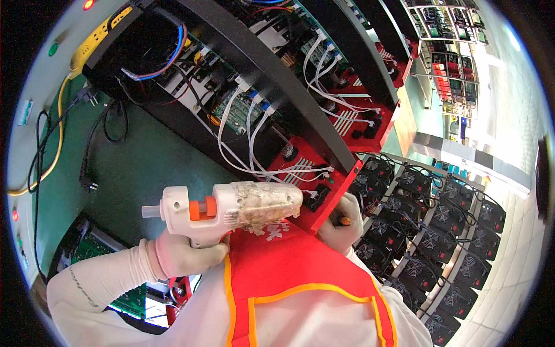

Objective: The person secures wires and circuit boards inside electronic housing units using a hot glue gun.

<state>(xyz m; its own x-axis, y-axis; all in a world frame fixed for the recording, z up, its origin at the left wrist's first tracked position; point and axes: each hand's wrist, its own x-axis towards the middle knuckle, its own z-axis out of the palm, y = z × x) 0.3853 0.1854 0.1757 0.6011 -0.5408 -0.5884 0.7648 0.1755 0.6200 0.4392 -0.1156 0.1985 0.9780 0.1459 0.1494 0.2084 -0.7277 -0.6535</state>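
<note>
Glue gun [254, 202] in the gloved left hand [193, 254] lay level at near centre, its handle wrapped by the fingers, its nozzle pointing right toward the red panel [329, 208] of an open case [260, 75]. The gloved right hand [341, 231] curled around an orange-ended tool [345, 220] beside the panel; contact could not be told. White cables [252, 165] reached the panel, and black fan units [422, 237] stood in rows at right.

Left grip [188, 254] mostly covers glue gun handle [205, 236]; red panel [334, 203] partly hides right grip [349, 231].
</note>
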